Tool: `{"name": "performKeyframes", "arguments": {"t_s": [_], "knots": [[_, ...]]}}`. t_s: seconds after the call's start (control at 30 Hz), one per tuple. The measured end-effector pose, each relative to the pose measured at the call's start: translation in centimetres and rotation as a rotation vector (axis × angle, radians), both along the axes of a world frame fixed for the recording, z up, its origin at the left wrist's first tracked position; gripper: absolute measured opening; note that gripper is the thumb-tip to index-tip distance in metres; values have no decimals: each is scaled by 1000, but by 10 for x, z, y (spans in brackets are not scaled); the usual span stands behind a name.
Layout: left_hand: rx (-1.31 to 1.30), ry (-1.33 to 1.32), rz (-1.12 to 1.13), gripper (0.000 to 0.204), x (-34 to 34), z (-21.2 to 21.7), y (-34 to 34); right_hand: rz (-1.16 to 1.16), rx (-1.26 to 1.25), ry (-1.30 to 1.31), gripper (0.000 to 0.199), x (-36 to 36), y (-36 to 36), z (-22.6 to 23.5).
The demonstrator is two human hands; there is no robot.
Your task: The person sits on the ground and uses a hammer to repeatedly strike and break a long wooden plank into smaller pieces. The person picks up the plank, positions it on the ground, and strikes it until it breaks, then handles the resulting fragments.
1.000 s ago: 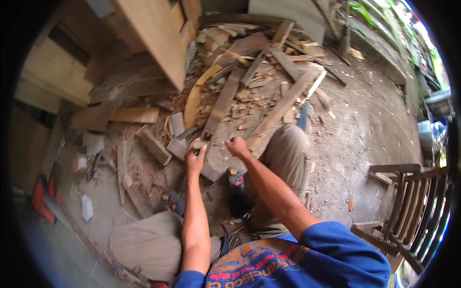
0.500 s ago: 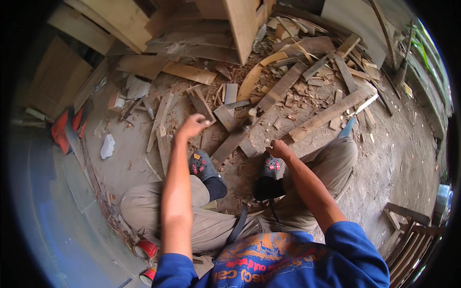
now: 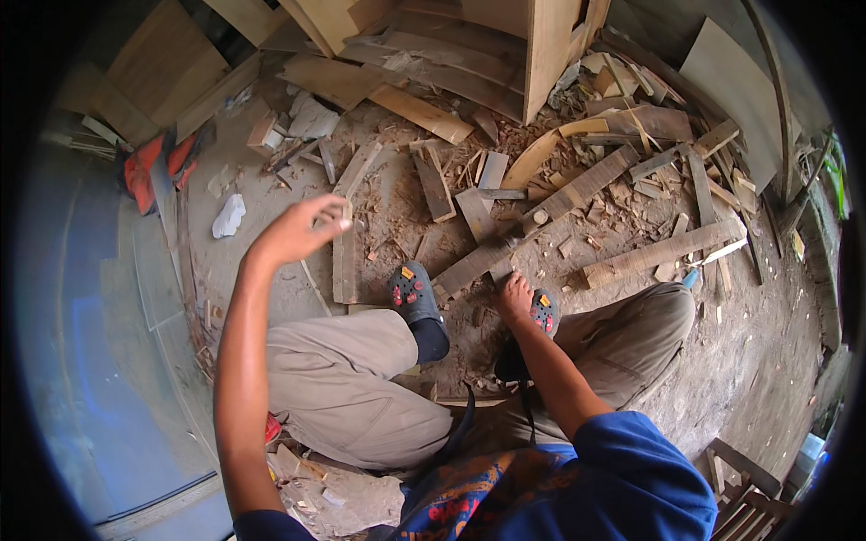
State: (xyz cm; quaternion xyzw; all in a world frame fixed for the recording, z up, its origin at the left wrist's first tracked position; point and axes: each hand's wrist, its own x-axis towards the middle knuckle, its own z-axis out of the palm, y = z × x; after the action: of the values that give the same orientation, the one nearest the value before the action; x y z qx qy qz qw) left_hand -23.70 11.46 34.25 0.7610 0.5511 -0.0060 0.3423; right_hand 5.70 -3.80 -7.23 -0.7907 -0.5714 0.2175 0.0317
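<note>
Rough, matt wood planks point(image 3: 577, 189) litter the dusty dirt floor point(image 3: 767, 343) (splintered offcuts); trousers point(image 3: 343, 379) are matt cloth.

A long rough plank point(image 3: 541, 221) lies flat and slantwise on the littered dirt floor point(image 3: 776, 361), its near end under the right hand point(image 3: 514, 298).

Wood offcuts point(image 3: 577, 189) crowd floor ahead; dirt point(image 3: 776, 343) rightward open.

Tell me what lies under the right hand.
The right hand presses on the near end of a long wooden plank lying on the dirt floor, beside a dark shoe. The plank's end under the palm is hidden.
</note>
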Motion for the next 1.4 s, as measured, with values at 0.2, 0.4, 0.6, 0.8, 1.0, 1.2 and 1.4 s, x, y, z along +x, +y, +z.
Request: {"name": "performKeyframes", "arguments": {"t_s": [0.2, 0.4, 0.6, 0.8, 1.0, 1.2, 1.4], "knots": [[166, 95, -227, 51, 49, -37, 6, -31, -68, -3, 67, 24, 17, -49], [146, 106, -328, 73, 128, -115, 1, -68, -184, 4, 60, 13, 23, -22], [180, -488, 88, 86, 242, -237, -28, -110, 2, -132, 34, -6, 29, -21], [211, -556, 115, 44, 283, -263, -35, -156, 1, -72, 25, -2, 33, -25], [243, -514, -62, 39, 279, -249, -20, -188, 25, -68, 20, 1, 33, -21], [201, -587, -93, 39, 289, -240, 5, -272, 28, -31, 19, -1, 43, -33], [232, -572, -173, 27, 303, -227, 29, -215, -138, 22, 29, 6, 46, -21]]}}
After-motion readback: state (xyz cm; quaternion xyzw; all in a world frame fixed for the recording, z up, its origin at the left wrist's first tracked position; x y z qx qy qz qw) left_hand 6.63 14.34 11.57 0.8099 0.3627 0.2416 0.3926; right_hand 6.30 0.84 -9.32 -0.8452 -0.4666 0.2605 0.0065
